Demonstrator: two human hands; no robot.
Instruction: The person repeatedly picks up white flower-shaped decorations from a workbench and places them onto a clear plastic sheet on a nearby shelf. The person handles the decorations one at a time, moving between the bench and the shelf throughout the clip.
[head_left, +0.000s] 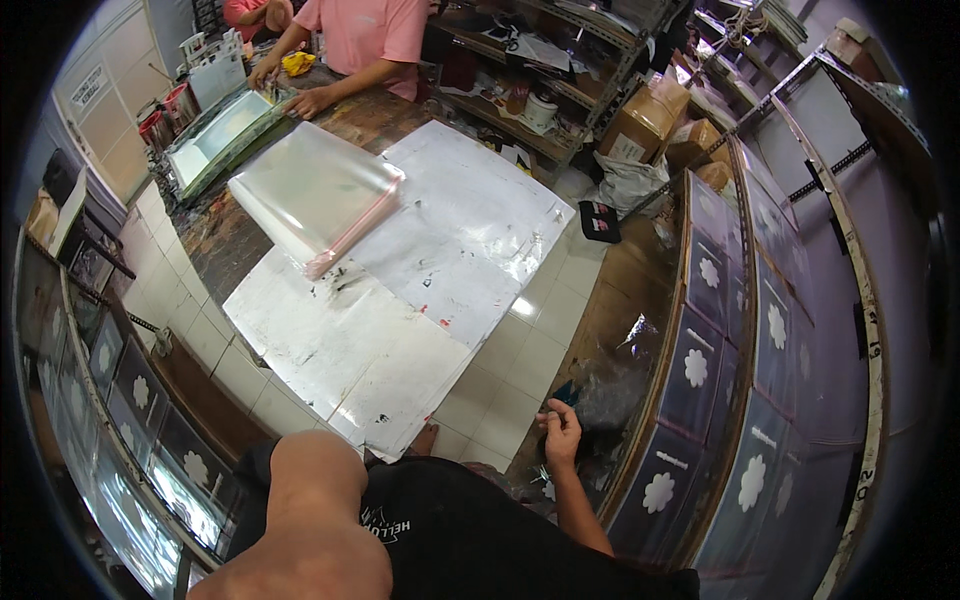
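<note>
My right hand is held low beside the right-hand bench, its fingers loosely curled and apart, with nothing visible in them. Close behind it on the bench lies crumpled clear plastic. My left arm is bent at the lower left; its hand is out of sight. In front of me, large white paper sheets with ink smudges cover the near part of the table. A stack of clear plastic bags with a pinkish edge rests partly on the paper and partly on the bare wood.
Racks on my right hold clear sheets printed with white flowers; similar sheets stand at left. Across the table, a person in a pink shirt has both hands at a framed printing screen. Shelves and cardboard boxes stand behind.
</note>
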